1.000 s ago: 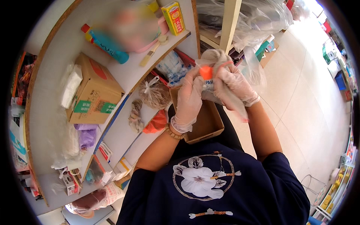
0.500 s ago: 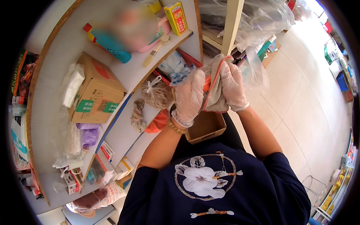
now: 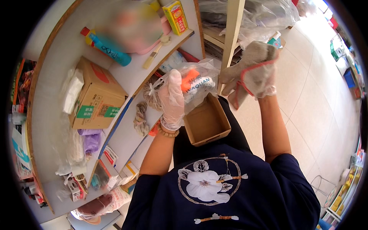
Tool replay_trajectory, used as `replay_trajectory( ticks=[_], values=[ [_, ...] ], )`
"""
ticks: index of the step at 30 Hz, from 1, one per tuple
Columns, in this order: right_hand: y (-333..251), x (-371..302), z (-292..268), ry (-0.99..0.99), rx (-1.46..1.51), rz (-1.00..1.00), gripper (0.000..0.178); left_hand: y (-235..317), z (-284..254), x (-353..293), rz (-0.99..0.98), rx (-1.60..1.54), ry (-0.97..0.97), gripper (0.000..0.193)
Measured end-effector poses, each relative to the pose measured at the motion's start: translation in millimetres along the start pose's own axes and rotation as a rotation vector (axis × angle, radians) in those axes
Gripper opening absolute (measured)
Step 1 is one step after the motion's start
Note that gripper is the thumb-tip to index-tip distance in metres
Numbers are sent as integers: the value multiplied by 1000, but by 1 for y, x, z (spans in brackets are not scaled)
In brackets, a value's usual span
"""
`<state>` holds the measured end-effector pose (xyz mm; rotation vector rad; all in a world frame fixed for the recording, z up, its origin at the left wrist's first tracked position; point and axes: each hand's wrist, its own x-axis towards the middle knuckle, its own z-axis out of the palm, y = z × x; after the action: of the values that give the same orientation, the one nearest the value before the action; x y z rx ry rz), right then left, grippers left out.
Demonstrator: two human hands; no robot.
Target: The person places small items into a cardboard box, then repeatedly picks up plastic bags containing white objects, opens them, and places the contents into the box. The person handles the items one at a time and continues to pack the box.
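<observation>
My left hand (image 3: 171, 101), in a thin clear disposable glove, grips a clear printed plastic bag (image 3: 199, 86) with something orange and white in it. Out to the right, my right hand (image 3: 268, 87), gloved the same way, is closed on a grey pair of work gloves (image 3: 256, 55) with red trim; they hang partly over it and hide most of its fingers. Below the bag, an open brown cardboard box (image 3: 209, 122) sits at my lap, the bag's lower edge close to its rim.
Shelves on the left hold a taped carton (image 3: 100, 94), a blue bottle (image 3: 113, 53), a brush (image 3: 152, 55) and a yellow box (image 3: 175, 17). A knotted bag (image 3: 152, 94) lies on a lower shelf. A pale post (image 3: 233, 30) stands ahead, with tiled floor (image 3: 310, 103) to the right.
My hands have moved apart. The work gloves have gone right with my right hand, and the plastic bag in my left hand now shows, as does more of the open box.
</observation>
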<state>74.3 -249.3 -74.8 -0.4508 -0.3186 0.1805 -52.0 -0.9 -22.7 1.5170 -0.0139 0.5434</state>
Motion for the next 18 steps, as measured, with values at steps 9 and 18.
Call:
replay_trajectory(
  ticks=[9, 18],
  values=[
    [-17, -32, 41, 181, -324, -91, 57, 8, -1, 4, -42, 0, -170, 24],
    [-13, -34, 113, -237, -1070, 530, 55, 9, 6, 9, 105, 574, -427, 33]
  ],
)
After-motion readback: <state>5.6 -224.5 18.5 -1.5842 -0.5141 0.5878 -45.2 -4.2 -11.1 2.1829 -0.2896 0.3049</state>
